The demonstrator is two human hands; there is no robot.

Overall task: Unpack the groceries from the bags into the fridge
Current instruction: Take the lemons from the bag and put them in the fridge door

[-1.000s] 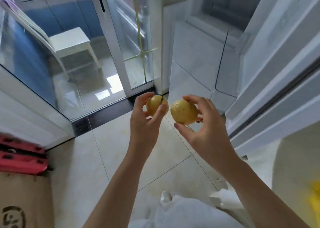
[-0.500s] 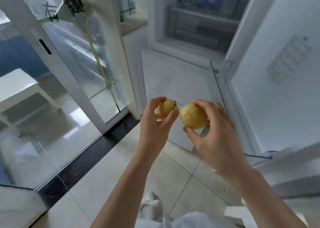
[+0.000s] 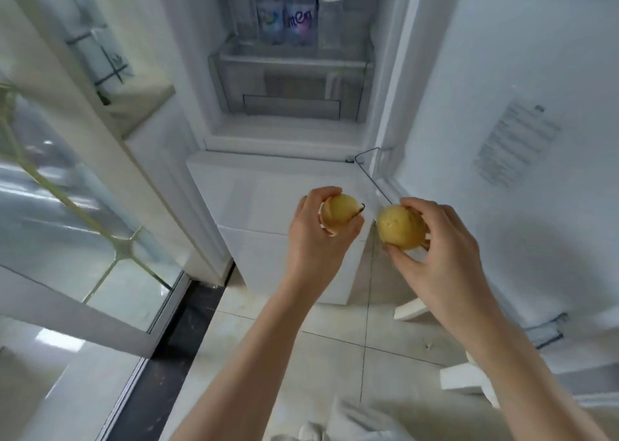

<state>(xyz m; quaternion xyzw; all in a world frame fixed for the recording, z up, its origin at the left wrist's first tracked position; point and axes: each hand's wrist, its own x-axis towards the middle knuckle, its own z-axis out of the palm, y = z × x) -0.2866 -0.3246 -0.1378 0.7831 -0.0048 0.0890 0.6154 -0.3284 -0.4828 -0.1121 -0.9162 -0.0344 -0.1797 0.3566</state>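
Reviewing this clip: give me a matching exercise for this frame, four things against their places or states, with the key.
Things:
1. left hand
2. right hand
3. bottles
4. clear drawer

Places or states:
A. standing in a row on the fridge shelf
B. holds the yellow fruit with a stem
C. below the bottle shelf, shut
D. holds the rounder yellow fruit

Pairs: 1-B, 2-D, 3-A, 4-C

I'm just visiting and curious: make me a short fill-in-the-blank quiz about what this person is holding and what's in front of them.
1. Each hand holds one yellow ____.
2. The fridge door stands ____.
3. On the fridge shelf above the clear drawer stands a row of ____.
4. The left hand and right hand are held ____ the drawer in the picture.

Missing words: pear; open; bottles; below
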